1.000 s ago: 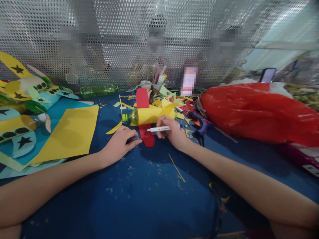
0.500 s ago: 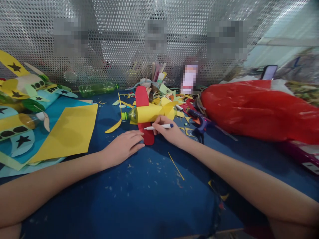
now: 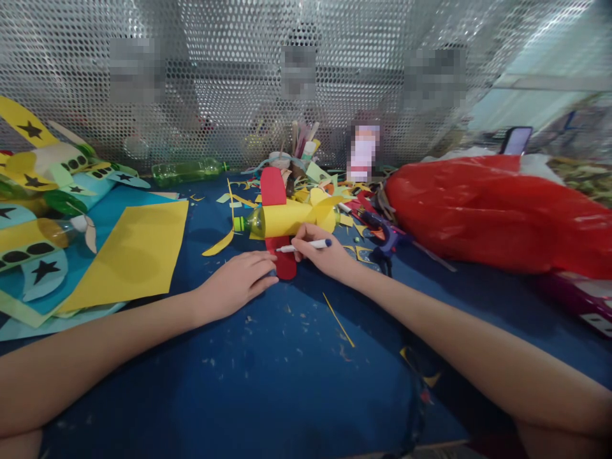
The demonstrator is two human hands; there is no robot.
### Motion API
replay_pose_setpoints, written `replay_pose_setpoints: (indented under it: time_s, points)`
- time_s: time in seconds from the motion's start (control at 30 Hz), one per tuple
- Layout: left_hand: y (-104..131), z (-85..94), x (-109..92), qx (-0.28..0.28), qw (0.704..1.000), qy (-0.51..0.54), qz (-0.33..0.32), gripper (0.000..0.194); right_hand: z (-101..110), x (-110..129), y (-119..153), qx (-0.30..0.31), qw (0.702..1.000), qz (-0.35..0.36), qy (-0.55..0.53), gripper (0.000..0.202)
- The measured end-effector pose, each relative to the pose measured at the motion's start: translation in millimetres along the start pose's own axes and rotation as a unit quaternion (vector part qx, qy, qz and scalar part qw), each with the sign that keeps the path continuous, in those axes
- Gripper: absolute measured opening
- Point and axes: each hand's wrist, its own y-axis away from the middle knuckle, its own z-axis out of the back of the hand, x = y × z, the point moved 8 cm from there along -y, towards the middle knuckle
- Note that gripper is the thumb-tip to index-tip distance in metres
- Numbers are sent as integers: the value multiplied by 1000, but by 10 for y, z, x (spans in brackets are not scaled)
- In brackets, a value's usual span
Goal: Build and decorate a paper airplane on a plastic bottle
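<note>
The right hand (image 3: 321,252) grasps a slim white marker with a dark blue end (image 3: 317,243), its tip pointing left over the near red paper wing (image 3: 287,264) of a toy plane made from a clear green plastic bottle wrapped in yellow paper (image 3: 285,220). Whether the tip touches the wing cannot be told. The left hand (image 3: 243,279) lies palm down with its fingertips at that wing's left edge; whether it holds anything beneath cannot be told. The plane rests on its side of the blue counter (image 3: 229,389) beyond both hands, its bright green cap (image 3: 240,224) facing left behind a yellow paper propeller (image 3: 220,245). A flat yellow paper sheet (image 3: 138,255) lies to the left, a crumpled red plastic bag (image 3: 478,210) to the right, and a thin yellow paper strip (image 3: 338,320) nearer the person.
</note>
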Motion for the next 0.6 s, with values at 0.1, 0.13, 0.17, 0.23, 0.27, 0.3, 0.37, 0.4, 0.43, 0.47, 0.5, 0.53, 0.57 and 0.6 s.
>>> replay_pose_setpoints:
  time_s: [0.1,0.13,0.17,0.23,0.27,0.3,0.37,0.4,0.43,0.47,0.5,0.53,0.57,0.6]
  points:
    - [-2,3,-9,-4,1000,-3,-6,39,8,8,0,-2,1000,2,15,20]
    - [-3,5,-11,-6,1000,-3,-8,40,11,12,1,-2,1000,0,25,20]
    - [-3,7,-12,-8,1000,-4,-9,40,13,14,3,-3,999,-2,33,19]
    - [-3,6,-8,-7,1000,-4,-8,40,18,14,6,-8,999,-6,39,18]
    - [-3,4,-4,-6,1000,-5,-6,40,19,13,7,-11,999,-5,37,18]
    - [-4,2,-2,-3,1000,-5,-4,40,19,12,8,-13,999,-2,34,18]
    - [-6,1,-3,1,1000,-7,-2,40,16,8,10,-16,999,2,34,19]
    - [-7,2,-6,3,1000,-8,-2,40,15,8,11,-17,999,4,37,19]
    - [-8,6,-10,3,1000,-8,-3,40,16,9,12,-19,999,5,38,19]
    - [-9,9,-14,2,1000,-7,-4,39,21,12,13,-21,999,5,39,20]
    - [-10,12,-17,1,1000,-7,-5,39,27,17,13,-23,999,5,40,19]
    - [-11,14,-19,0,1000,-6,-6,39,32,23,13,-23,999,3,40,19]
    - [-11,14,-20,0,1000,-5,-6,39,33,28,12,-21,999,1,39,19]
    - [-11,11,-17,1,1000,-4,-6,38,31,33,10,-17,999,-2,37,19]
